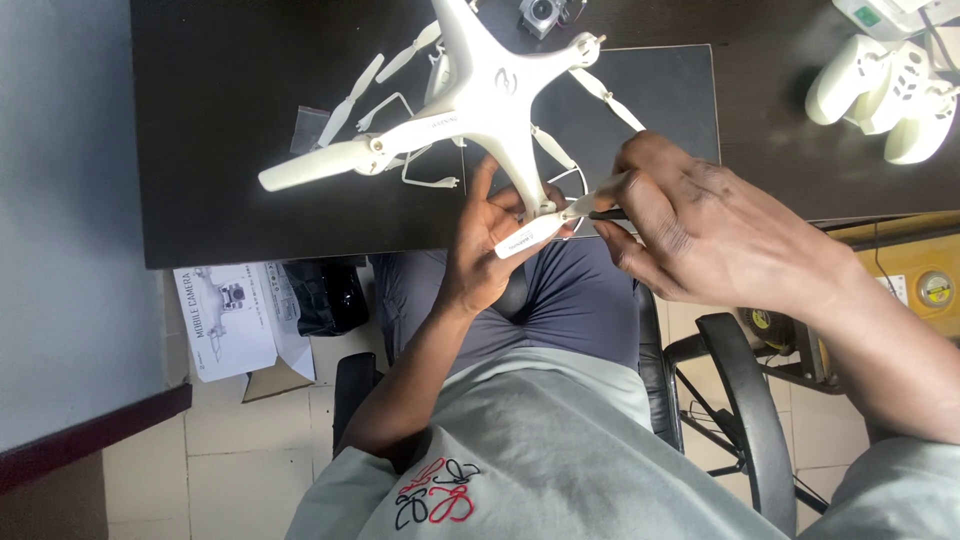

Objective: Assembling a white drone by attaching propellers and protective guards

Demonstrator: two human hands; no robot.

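Between both hands, drone (480, 90) arm: left hand (490, 250) grips it, right hand (700, 230) pinches screwdriver (607, 214).

A white box (228, 318) with a drone picture and dark print lies on the floor, just below the black desk's (230, 150) near edge. A clear plastic bag (310, 128) lies on the desk. A round yellow-green sticker (936, 289) sits below the desk's right end.
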